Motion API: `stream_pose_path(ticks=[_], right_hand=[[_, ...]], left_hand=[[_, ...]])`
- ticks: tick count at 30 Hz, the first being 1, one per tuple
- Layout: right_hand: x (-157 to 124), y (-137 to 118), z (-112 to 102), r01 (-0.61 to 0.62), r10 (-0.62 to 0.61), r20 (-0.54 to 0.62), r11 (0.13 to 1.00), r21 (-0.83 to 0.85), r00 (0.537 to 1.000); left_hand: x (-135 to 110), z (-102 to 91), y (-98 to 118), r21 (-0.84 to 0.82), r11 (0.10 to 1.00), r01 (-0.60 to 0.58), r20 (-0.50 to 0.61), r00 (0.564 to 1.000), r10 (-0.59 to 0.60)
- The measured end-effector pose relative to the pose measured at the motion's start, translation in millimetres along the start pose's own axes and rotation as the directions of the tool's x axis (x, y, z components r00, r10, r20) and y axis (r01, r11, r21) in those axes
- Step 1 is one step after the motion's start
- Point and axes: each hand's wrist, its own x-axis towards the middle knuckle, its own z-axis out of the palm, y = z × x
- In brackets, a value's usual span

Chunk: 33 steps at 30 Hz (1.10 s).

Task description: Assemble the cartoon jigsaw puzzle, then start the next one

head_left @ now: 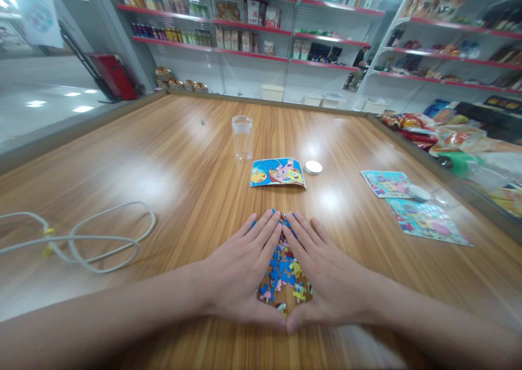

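Many loose jigsaw puzzle pieces [284, 272], mostly blue with some yellow and pink, lie on the wooden table [196, 163]. My left hand [244, 272] rests flat on their left side, fingers stretched out. From the right, my right hand [326, 275] mirrors it, also flat. Fingertips and thumbs of the two hands meet or nearly meet, framing the pieces in a triangle. Some pieces stick out past the fingertips; others are hidden under the palms. Beyond them lies a slightly curled cartoon picture sheet [278, 173].
Behind the sheet stands a clear plastic cup [243, 139], with a white round lid [314, 167] to the right. Two more picture sheets [428, 220] lie at right under another lid [418, 192]. A white cable [110, 245] loops at left. Packaged goods [460, 136] border the right edge.
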Motion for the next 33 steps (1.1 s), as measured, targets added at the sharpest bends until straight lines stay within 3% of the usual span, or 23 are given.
stream_pose_path(ticks=[5, 11, 17, 22, 33], right_hand=[[1.4, 0.7, -1.1, 0.000, 0.000, 0.016, 1.000, 0.004, 1.000], [1.9, 5.6, 0.5, 0.020, -0.022, -0.060, 0.999, -0.039, 0.998], [6.6, 13.0, -0.4, -0.023, 0.020, -0.060, 0.999, -0.048, 0.998], [9.4, 13.6, -4.5, -0.011, 0.010, -0.007, 1.000, -0.027, 1.000], [10.3, 13.9, -2.4, 0.020, -0.022, -0.052, 0.998, -0.053, 0.998]], left_hand=[[0.7, -0.7, -0.2, -0.001, 1.000, 0.020, 0.011, 1.000, -0.020], [1.9, -2.4, -2.3, 0.004, 1.000, 0.031, -0.003, 1.000, -0.031], [3.1, -1.0, -4.7, 0.026, 0.992, 0.124, -0.039, 0.992, -0.123], [4.8, -2.3, -6.1, 0.032, 0.994, 0.105, -0.009, 0.994, -0.105], [6.0, -2.7, -8.4, 0.042, 0.997, 0.072, 0.005, 0.997, -0.072]])
